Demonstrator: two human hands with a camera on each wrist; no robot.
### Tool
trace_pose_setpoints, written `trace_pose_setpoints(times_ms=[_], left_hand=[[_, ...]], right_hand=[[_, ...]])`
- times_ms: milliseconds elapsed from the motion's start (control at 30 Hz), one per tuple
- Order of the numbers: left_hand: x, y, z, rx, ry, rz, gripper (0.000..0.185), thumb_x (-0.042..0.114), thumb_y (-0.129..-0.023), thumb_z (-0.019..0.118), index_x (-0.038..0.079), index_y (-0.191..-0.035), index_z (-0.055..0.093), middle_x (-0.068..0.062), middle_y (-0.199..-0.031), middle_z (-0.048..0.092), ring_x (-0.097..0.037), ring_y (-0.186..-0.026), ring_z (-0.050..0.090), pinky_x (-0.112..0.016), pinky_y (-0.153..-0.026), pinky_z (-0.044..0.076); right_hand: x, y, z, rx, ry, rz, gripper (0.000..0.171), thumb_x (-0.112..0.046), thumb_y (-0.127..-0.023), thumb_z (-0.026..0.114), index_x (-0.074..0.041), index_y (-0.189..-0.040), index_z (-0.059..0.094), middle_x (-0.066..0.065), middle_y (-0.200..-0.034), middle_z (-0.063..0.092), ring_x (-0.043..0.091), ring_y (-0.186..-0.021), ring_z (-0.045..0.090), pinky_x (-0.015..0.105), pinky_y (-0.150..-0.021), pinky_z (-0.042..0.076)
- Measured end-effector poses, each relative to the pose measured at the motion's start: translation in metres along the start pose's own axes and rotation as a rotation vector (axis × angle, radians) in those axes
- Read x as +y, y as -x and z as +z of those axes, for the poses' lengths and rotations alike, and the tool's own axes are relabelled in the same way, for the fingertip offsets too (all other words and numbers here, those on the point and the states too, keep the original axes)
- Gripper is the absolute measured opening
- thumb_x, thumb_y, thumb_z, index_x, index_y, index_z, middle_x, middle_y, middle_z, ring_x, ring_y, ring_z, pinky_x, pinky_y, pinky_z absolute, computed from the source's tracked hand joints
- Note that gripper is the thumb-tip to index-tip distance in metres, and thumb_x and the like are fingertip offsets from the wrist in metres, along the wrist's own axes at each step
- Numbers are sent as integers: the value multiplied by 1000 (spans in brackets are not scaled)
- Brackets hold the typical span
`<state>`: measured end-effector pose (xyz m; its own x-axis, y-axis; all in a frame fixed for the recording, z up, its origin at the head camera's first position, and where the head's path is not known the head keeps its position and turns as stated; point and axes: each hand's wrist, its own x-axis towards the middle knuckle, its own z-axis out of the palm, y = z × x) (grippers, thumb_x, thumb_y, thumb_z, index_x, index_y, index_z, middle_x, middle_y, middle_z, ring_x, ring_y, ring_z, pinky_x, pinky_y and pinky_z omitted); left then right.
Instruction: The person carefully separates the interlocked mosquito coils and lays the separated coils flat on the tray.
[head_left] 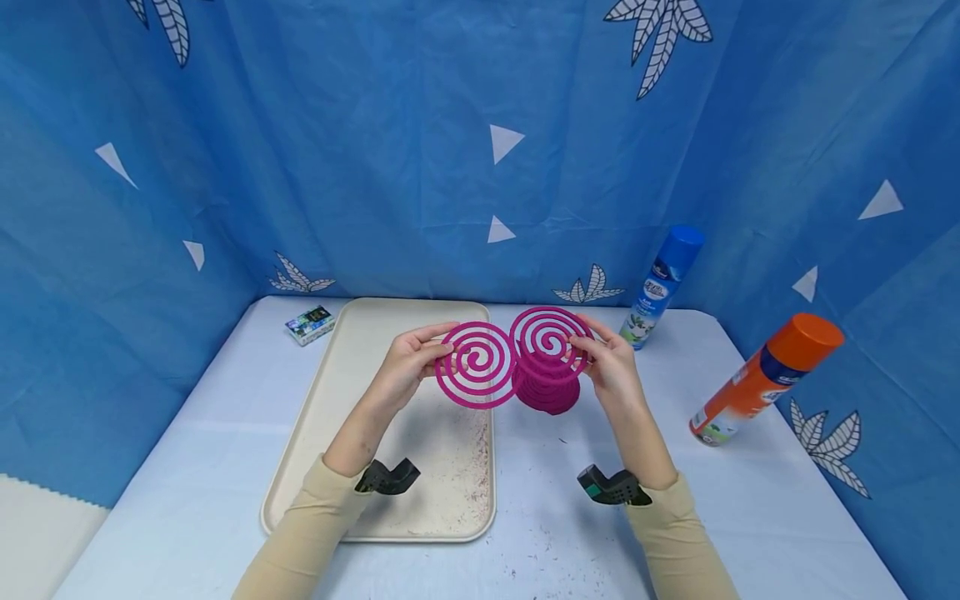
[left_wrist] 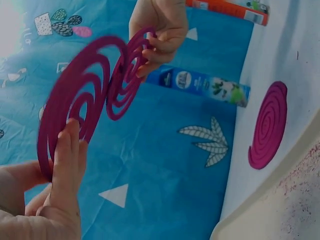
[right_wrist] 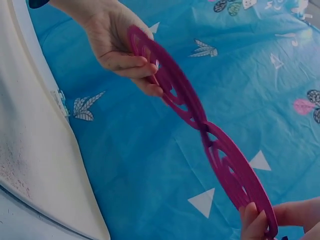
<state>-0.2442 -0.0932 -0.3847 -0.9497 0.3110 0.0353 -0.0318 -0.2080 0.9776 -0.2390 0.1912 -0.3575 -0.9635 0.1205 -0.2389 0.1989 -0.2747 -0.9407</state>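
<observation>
My grip is pinching on both sides: my left hand [head_left: 411, 360] holds one flat magenta spiral coil [head_left: 476, 363] by its outer side, thumb against fingers, and my right hand [head_left: 611, 362] pinches a second flat magenta spiral coil [head_left: 551, 342] in the same manner. Both coils are up in the air in front of me, the left one over the right side of the cream rectangular tray [head_left: 442, 475], the other over the white-covered tabletop [head_left: 540, 492]. Their inner edges meet midway between my hands; whether they are hooked into each other or merely touching, I cannot tell. I judge the step in hand to be working the joined edges of this pair while each hand steadies its own half. The next move, I think, calls for a light, even pull or turn from both wrists, with the rings held in one plane, since such thin, open bands look likely to snap if one side twists. Below, beside the tray, more magenta spiral [head_left: 551, 401] lies flat on the tabletop; I cannot tell if it is one coil or several. Reddish crumbs on the tray suggest to me a brittle material.
</observation>
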Motion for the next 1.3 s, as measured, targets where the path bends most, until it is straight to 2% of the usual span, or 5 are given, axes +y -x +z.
trace_pose_setpoints(times_ms=[267,500,800,1000,1300], left_hand=[[-2,-3,-3,-2,-11,-11,44,4,-96,52,-4,-138,45,10,-88,73,-3,-76,70,-19,-69,58],[-7,-12,-26,314,109,8,43,8,-98,51,2,-140,45,10,-87,71,1,-74,66,-13,-68,56],[-43,-31,-78,716,152,16,44,12,-100,47,13,-143,40,-2,-111,61,2,-70,59,-8,-59,47],[-63,-33,-102,822,196,-19,48,8,-100,42,10,-146,29,-11,-123,51,-1,-82,59,-10,-69,52],[-77,-34,-112,902,132,12,46,6,-97,49,5,-141,36,-4,-97,53,1,-56,46,-9,-53,40]], right_hand=[[2,-2,0,113,-35,-8,55,-9,-91,62,-13,-142,44,-4,-100,60,4,-68,60,12,-65,54],[3,-4,-2,177,-2,-1,52,-14,-90,65,-18,-139,48,-6,-97,61,4,-68,60,13,-65,53],[9,-10,1,147,-8,0,53,-11,-89,65,-16,-139,48,-4,-97,62,5,-69,61,14,-63,54],[15,-10,5,151,34,14,54,-14,-90,65,-17,-140,46,-8,-90,64,4,-68,60,12,-62,52],[23,-12,10,131,22,11,53,-9,-89,65,-14,-139,46,-9,-84,64,3,-63,59,12,-58,51]])
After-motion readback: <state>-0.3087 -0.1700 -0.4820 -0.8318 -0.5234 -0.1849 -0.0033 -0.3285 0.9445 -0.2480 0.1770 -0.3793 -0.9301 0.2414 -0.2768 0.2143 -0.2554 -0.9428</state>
